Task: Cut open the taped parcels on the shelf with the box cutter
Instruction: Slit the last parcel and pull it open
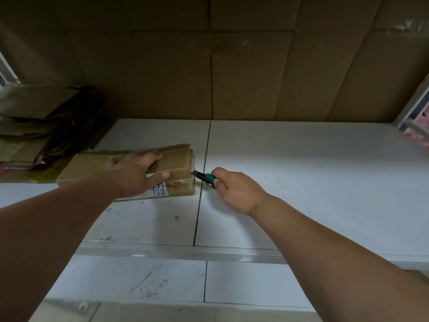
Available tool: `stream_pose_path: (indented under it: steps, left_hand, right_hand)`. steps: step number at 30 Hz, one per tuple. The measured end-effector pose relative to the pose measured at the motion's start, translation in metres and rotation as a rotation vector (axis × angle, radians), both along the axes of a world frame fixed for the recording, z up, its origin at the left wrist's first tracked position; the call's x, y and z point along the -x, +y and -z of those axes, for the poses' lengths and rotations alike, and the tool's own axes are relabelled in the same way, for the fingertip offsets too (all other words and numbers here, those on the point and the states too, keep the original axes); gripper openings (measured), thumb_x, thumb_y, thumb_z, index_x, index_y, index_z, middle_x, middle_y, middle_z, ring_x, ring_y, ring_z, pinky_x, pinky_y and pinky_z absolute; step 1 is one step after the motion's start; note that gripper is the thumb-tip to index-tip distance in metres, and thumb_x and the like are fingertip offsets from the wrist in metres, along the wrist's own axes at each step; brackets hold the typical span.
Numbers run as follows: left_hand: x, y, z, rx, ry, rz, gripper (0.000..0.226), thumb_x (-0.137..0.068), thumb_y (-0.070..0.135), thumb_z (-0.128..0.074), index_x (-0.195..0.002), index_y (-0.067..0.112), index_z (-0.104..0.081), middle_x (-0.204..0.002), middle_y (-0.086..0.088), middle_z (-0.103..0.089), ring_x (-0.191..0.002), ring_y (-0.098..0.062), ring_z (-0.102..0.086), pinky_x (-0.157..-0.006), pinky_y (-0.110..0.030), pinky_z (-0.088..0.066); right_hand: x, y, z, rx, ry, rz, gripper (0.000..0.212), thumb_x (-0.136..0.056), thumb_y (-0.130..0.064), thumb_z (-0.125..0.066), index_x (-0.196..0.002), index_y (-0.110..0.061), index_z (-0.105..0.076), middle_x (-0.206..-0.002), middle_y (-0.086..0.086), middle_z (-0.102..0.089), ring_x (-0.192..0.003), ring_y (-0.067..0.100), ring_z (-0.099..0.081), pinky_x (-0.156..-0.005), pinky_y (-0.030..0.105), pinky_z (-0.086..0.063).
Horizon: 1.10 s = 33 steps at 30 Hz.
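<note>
Taped brown parcel [178,169] lies flat on white shelf [290,173], left of panel seam. Left hand [137,175] holds parcel top, fingers over far side, thumb on near edge by white label [160,187]. Right hand [234,190] grips green box cutter [205,178], fingers curled round handle; tip at parcel's right end

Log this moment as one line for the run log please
left hand holds parcel on shelf | right hand grips box cutter | tip at parcel's right end | tape uncut
</note>
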State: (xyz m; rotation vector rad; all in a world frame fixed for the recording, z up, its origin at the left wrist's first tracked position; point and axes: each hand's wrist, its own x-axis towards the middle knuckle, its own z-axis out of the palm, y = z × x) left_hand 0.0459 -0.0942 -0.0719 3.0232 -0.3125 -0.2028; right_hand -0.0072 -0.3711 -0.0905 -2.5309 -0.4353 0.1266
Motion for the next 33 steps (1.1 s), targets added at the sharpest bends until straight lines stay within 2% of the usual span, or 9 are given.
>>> stream_pose_path:
  steps: [6,11,16,22,27,31,33]
  left_hand:
    - [0.001,-0.001,0.001,0.000,-0.005,-0.005,0.094,-0.067,0.086,-0.016,-0.150,0.041,-0.021,-0.159,0.006,-0.024,-0.145,-0.022,-0.021,-0.114,-0.061,-0.014]
    - [-0.001,-0.001,0.009,-0.021,-0.041,-0.011,0.079,-0.081,0.080,-0.025,-0.149,0.041,-0.022,-0.158,0.005,-0.025,-0.143,-0.022,-0.025,-0.115,-0.059,-0.014]
    - [-0.002,-0.001,0.007,0.012,-0.006,-0.007,0.095,-0.066,0.087,-0.014,-0.148,0.041,-0.023,-0.158,0.005,-0.026,-0.143,-0.022,-0.025,-0.114,-0.059,-0.014]
    - [-0.005,0.001,0.011,0.019,-0.010,0.002,0.075,-0.082,0.079,-0.028,-0.148,0.043,-0.022,-0.157,0.007,-0.027,-0.143,-0.021,-0.025,-0.115,-0.059,-0.013]
    - [-0.003,0.002,0.008,0.017,-0.014,0.019,0.077,-0.082,0.079,-0.028,-0.149,0.041,-0.021,-0.158,0.006,-0.025,-0.143,-0.021,-0.024,-0.115,-0.060,-0.012]
    - [0.000,0.000,0.004,0.025,-0.011,0.033,0.090,-0.071,0.084,-0.020,-0.149,0.040,-0.022,-0.158,0.006,-0.025,-0.144,-0.021,-0.023,-0.114,-0.062,-0.012]
    - [0.000,0.001,0.005,0.015,-0.013,0.031,0.086,-0.074,0.083,-0.023,-0.149,0.040,-0.021,-0.159,0.007,-0.024,-0.145,-0.021,-0.021,-0.114,-0.062,-0.011]
  right_hand:
    - [-0.011,0.002,-0.003,0.007,0.007,-0.019,0.014,-0.102,-0.028,-0.034,-0.096,-0.030,-0.046,-0.079,-0.006,-0.052,-0.073,0.016,-0.051,-0.058,0.031,-0.037]
    - [-0.018,0.007,-0.002,0.065,0.010,-0.073,0.020,-0.104,-0.034,-0.033,-0.098,-0.026,-0.050,-0.081,-0.004,-0.055,-0.073,0.016,-0.052,-0.057,0.031,-0.037]
    - [-0.018,0.000,0.012,0.188,0.000,-0.096,0.018,-0.105,-0.036,-0.031,-0.097,-0.027,-0.045,-0.077,-0.006,-0.051,-0.070,0.016,-0.050,-0.055,0.030,-0.033]
    - [-0.018,-0.002,0.017,0.249,-0.018,-0.111,0.015,-0.104,-0.037,-0.031,-0.095,-0.031,-0.041,-0.077,-0.006,-0.051,-0.069,0.016,-0.050,-0.053,0.030,-0.031]
    - [-0.016,-0.002,0.017,0.268,-0.010,-0.116,0.014,-0.104,-0.036,-0.032,-0.094,-0.031,-0.041,-0.076,-0.006,-0.050,-0.069,0.017,-0.050,-0.053,0.030,-0.030]
    - [-0.013,-0.002,0.019,0.270,-0.024,-0.097,0.016,-0.104,-0.037,-0.032,-0.095,-0.029,-0.043,-0.076,-0.005,-0.051,-0.067,0.016,-0.050,-0.053,0.030,-0.032]
    - [-0.011,-0.003,0.020,0.287,-0.016,-0.092,0.017,-0.103,-0.038,-0.031,-0.094,-0.030,-0.043,-0.076,-0.006,-0.051,-0.068,0.016,-0.050,-0.054,0.030,-0.034]
